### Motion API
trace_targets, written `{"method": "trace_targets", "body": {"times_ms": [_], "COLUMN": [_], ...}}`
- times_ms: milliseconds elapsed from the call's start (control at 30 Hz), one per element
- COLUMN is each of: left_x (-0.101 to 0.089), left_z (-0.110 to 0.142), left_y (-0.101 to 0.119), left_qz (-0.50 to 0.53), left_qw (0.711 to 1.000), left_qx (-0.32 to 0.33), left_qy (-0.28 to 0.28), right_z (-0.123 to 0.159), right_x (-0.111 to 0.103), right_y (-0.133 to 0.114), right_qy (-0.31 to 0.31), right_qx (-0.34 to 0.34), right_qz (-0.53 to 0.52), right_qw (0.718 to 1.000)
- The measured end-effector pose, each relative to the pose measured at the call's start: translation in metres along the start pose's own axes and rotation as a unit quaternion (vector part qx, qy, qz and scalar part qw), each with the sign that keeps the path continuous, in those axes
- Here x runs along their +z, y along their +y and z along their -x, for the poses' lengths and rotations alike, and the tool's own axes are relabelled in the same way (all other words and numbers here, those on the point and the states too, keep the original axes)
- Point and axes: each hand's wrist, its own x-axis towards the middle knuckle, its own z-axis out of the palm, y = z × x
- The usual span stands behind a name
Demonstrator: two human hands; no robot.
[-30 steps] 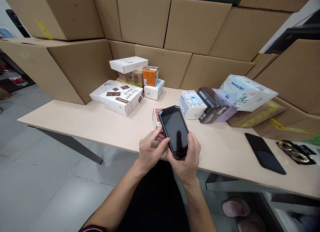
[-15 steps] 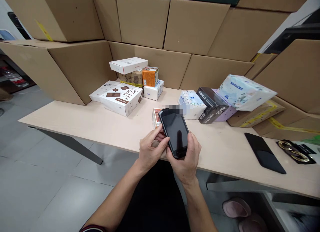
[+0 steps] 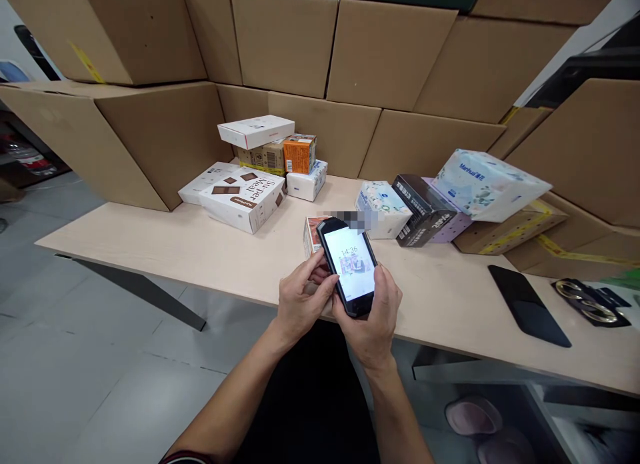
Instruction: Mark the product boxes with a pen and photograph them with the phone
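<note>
L hand (image 3: 305, 292) & R hand (image 3: 374, 312) gripped blk rectangular rugged phone (image 3: 353, 264); dark screen had just lit (14:36), i.e. awake; orange-white cardboard box (image 3: 311, 236) sat approx 10-11 o'clock.

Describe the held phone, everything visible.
The phone is black, thick, with cut corners; casing looks plastic or rubber. Its screen is lit, showing 14:36 and a picture. Held over the table's edge, top angled left, it hides part of a small box. The left hand touches its left edge; the right hand grips its lower right. Back hidden.
</note>
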Motion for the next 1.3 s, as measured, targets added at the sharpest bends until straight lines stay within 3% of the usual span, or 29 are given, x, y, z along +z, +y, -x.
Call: {"method": "trace_targets", "body": {"times_ms": [267,533,800,967,1133,1300], "left_x": [-0.002,-0.007,-0.008,-0.009,-0.008,-0.008], "left_z": [-0.001,-0.004,-0.005,-0.003,-0.003,-0.005], "left_y": [0.002,0.002,-0.003,-0.008,-0.009,-0.006], "left_qz": [-0.01,-0.056,-0.043,-0.002,0.071,0.084], "left_qw": [1.0,0.995,0.996,0.996,0.991,0.987], "left_qx": [0.028,-0.029,-0.067,-0.084,-0.117,-0.136], "left_qy": [0.0,0.083,0.033,0.018,0.007,0.028], "right_z": [0.005,0.015,0.019,-0.005,-0.04,-0.061], "right_x": [-0.007,-0.042,-0.068,-0.063,-0.015,0.025], "right_y": [0.008,0.048,0.087,0.059,0.007,-0.024], "right_qy": [-0.015,-0.065,-0.168,-0.169,-0.242,-0.328], "right_qx": [0.05,0.095,0.169,0.117,0.098,0.142], "right_qz": [-0.012,0.107,0.167,0.179,0.049,0.064], "right_qw": [0.999,0.988,0.957,0.962,0.964,0.932]}}
